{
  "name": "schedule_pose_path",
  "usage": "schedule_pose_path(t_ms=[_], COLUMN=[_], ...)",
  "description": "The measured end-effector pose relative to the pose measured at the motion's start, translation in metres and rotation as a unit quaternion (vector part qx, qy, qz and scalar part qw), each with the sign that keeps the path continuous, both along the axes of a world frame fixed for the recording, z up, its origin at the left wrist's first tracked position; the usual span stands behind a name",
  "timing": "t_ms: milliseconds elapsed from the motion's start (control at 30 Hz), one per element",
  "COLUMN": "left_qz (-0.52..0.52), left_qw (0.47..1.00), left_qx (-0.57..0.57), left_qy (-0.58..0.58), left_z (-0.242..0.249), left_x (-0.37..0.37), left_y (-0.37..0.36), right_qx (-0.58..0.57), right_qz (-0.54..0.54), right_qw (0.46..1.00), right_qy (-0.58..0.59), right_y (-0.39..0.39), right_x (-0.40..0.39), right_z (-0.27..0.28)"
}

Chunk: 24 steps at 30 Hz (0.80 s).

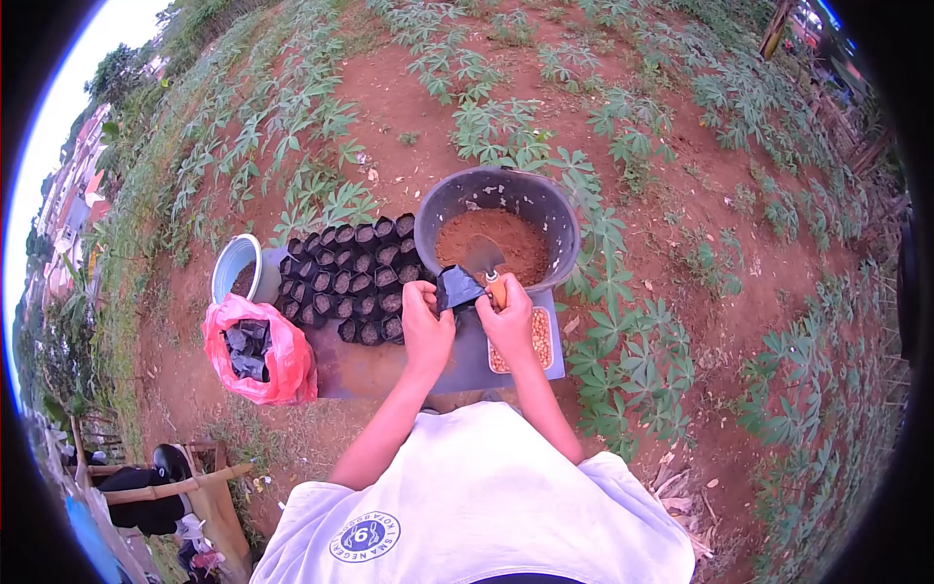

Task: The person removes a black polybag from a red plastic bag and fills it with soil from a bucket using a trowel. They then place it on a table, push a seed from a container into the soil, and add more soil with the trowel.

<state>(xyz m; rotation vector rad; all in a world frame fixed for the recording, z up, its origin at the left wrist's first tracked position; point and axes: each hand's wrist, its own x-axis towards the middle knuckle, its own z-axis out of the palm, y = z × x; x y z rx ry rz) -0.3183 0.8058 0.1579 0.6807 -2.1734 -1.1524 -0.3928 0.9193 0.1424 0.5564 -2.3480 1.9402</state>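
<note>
A small black plastic planting bag (457, 288) is stretched between my two hands, just in front of the big bucket. My left hand (426, 326) pinches its left side. My right hand (508, 326) is closed around the orange handle of a trowel (484, 257), its fingers also at the bag's right edge. The trowel's blade points away from me, over the reddish-brown soil (511, 232) in the large dark bucket (559, 229). Whether the bag contains anything is hidden. Under my right forearm sits a tray of tan seeds or kernels (542, 336).
Rows of soil-filled black bags (350, 261) stand left of the bucket on a low grey surface (467, 389). A pink plastic bag (282, 375) holding black bags and a pale blue pail (255, 263) are farther left. Leafy plants (632, 370) grow around on red ground.
</note>
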Motion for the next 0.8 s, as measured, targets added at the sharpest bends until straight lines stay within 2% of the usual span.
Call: schedule_pose_path(t_ms=[100, 167, 233, 300, 433, 500, 567, 633, 700, 800], left_qz=[-0.004, -0.007, -0.017, 0.000, 0.065, 0.086, 0.080, 0.067, 0.055, 0.046], left_qw=[0.999, 0.997, 0.998, 0.999, 0.997, 0.992, 0.988, 0.983, 0.940, 0.931], left_qx=[0.046, 0.079, 0.058, 0.049, -0.006, 0.088, 0.129, 0.169, 0.336, 0.359], left_qy=[-0.005, -0.006, -0.003, 0.003, 0.033, -0.009, -0.018, -0.022, 0.015, 0.038], left_z=[0.007, 0.007, 0.006, 0.006, 0.002, -0.001, -0.019, -0.014, -0.008, -0.022], left_x=[-0.006, -0.006, -0.006, -0.005, -0.004, 0.000, 0.001, -0.002, -0.006, -0.010], left_y=[0.007, 0.010, 0.009, 0.013, 0.016, 0.018, 0.015, 0.021, 0.035, 0.033], right_qx=[-0.005, -0.019, -0.033, -0.002, 0.038, 0.010, -0.006, -0.024, -0.027, -0.016], right_qz=[0.018, 0.018, 0.021, 0.036, 0.087, 0.069, 0.062, 0.047, 0.050, 0.039], right_qw=[0.997, 0.997, 0.997, 0.999, 0.994, 0.997, 0.997, 0.998, 0.998, 0.999], right_qy=[-0.068, -0.072, -0.074, -0.012, -0.061, -0.040, -0.041, -0.036, -0.038, -0.018], right_y=[0.008, 0.011, 0.016, 0.021, 0.027, 0.023, 0.020, 0.018, 0.015, 0.011], right_x=[-0.003, -0.004, -0.007, -0.011, -0.008, -0.003, 0.000, 0.000, -0.001, -0.003], right_z=[0.007, 0.011, 0.010, 0.006, 0.006, 0.005, 0.005, 0.006, 0.004, 0.003])
